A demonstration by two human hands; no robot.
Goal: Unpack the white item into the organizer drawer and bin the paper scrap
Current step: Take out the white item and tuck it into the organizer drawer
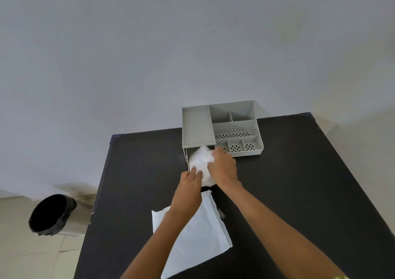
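A plain grey-white wall (pixel 149 43) rises behind the black table (pixel 299 182); pale tiled floor (pixel 32 257) lies left.

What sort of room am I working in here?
Probably a plain indoor workroom or home corner: a black table against a bare wall, a grey desk organizer, and a lined bin on a tiled floor.

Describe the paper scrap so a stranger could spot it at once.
Start at the black table, with the grey organizer at its far edge. The paper scrap lies flat near the front edge, under the left forearm. Unlike the crumpled white item in the drawer, it is smooth and rectangular.
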